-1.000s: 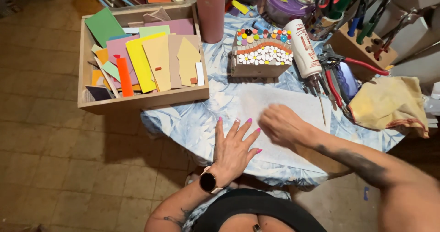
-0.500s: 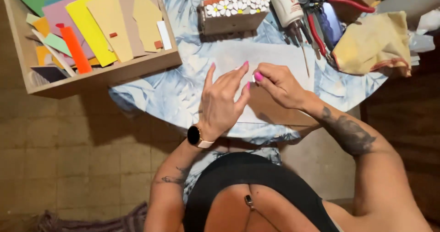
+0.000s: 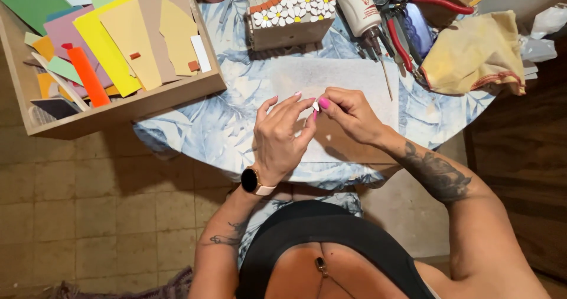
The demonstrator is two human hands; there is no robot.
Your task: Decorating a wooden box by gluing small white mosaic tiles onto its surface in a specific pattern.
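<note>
Both hands meet above a pale work board [image 3: 354,77] on the cloth-covered table [image 3: 218,122]. The right hand [image 3: 348,113] pinches a small white piece [image 3: 316,105] between thumb and forefinger, and the left hand [image 3: 283,136] touches the same piece with its fingertips, the other fingers spread loose. Just beyond stand a mosaic box [image 3: 289,9], a glue bottle [image 3: 360,6], red-handled nippers [image 3: 401,33] and a yellow rag [image 3: 475,54]. At the left, a wooden tray [image 3: 130,107] holds coloured sheets.

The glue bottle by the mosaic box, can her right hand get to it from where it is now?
Probably yes: the right hand has only bare white board between it and the glue bottle, though it's pinching a small white piece.
</note>
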